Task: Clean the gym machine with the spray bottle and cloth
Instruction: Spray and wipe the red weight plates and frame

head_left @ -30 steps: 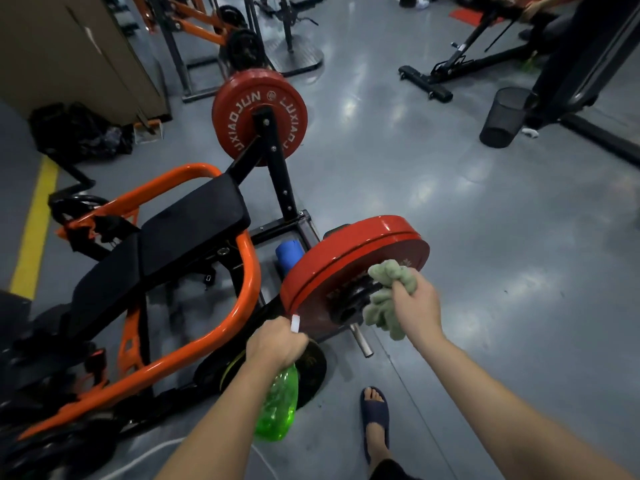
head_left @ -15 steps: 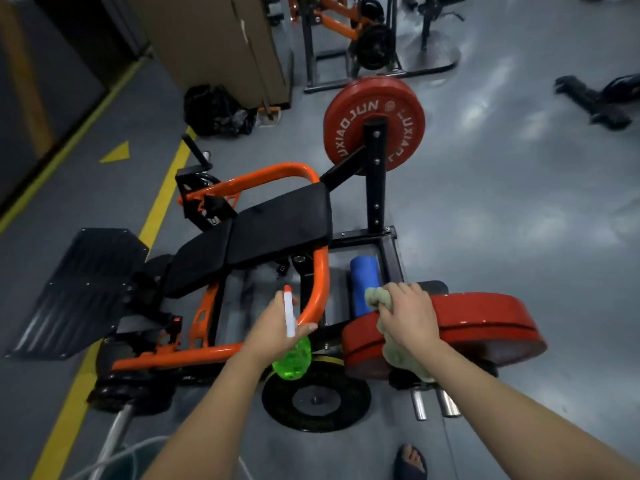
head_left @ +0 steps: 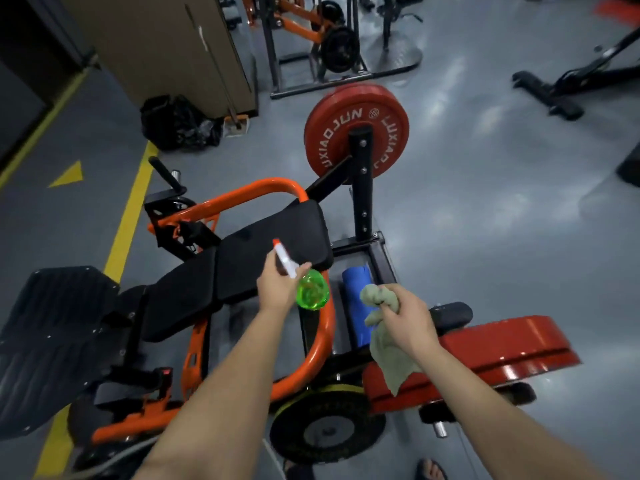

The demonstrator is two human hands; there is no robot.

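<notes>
With our left hand (head_left: 277, 289) gripping the translucent green plastic spray bottle (head_left: 310, 293) and our right hand (head_left: 405, 315) bunching the crumpled pale-green cloth (head_left: 388, 344), we risk misting past the black padded seat (head_left: 273, 242) at twelve o'clock onto the floor, since the nozzle sits high above it.

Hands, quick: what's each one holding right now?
Left hand: closed on the green spray bottle.
Right hand: closed on the cloth.
</notes>
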